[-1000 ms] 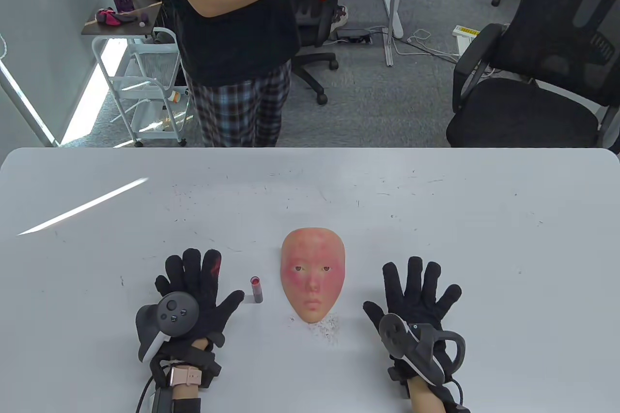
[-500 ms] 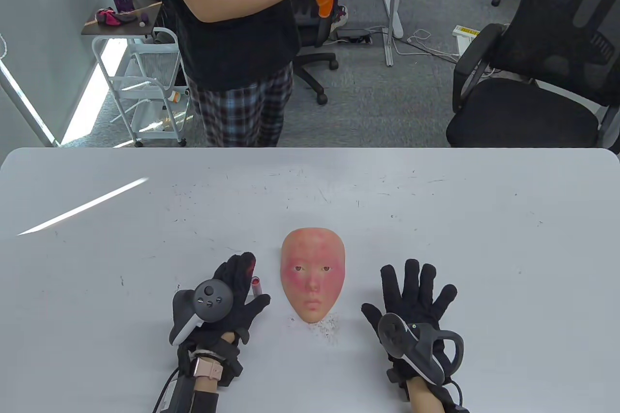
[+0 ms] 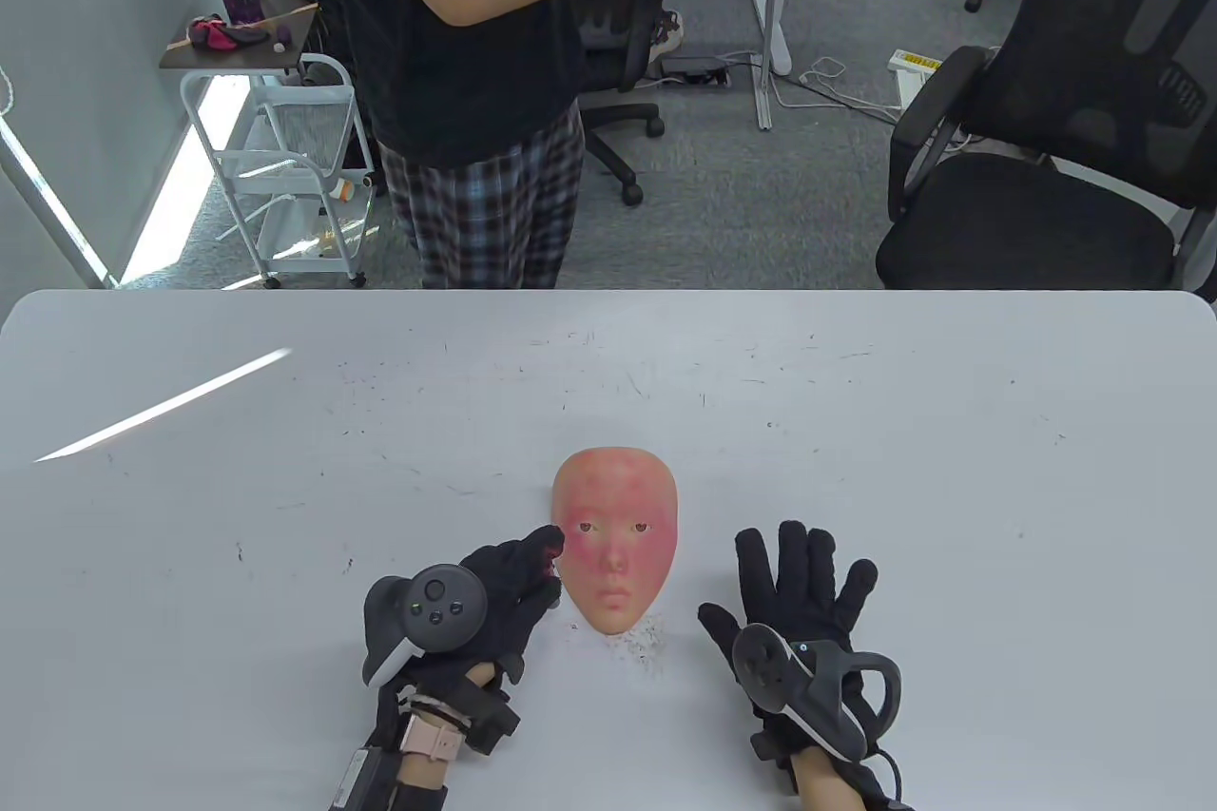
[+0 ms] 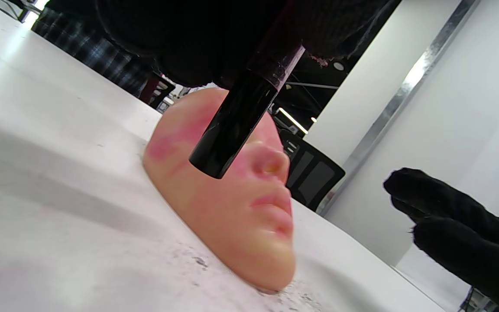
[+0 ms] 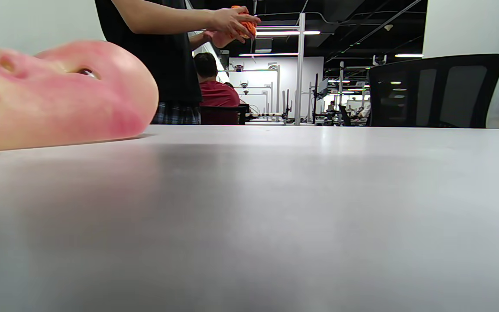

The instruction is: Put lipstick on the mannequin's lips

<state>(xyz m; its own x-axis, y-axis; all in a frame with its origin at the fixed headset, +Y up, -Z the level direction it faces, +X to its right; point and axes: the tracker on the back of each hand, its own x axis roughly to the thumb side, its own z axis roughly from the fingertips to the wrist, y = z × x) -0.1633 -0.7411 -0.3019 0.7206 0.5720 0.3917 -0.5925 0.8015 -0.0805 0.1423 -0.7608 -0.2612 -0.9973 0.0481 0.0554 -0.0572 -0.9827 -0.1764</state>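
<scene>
Because the left hand [image 3: 494,588] grips the lipstick [image 4: 232,125] high, its dark end hanging over the mannequin face [image 3: 616,550] on the counter [image 3: 856,431], it may smear the cheek, missing the lips [image 4: 275,212]. The right hand [image 3: 808,602] rests flat, fingers wide, holding nothing.

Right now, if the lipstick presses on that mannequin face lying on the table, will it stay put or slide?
The mannequin face looks like a thin shell lying loose on the smooth table, so it may well slide. The right hand rests beside it, not on it. The left hand grips the lipstick, leaving nothing to steady it.
</scene>
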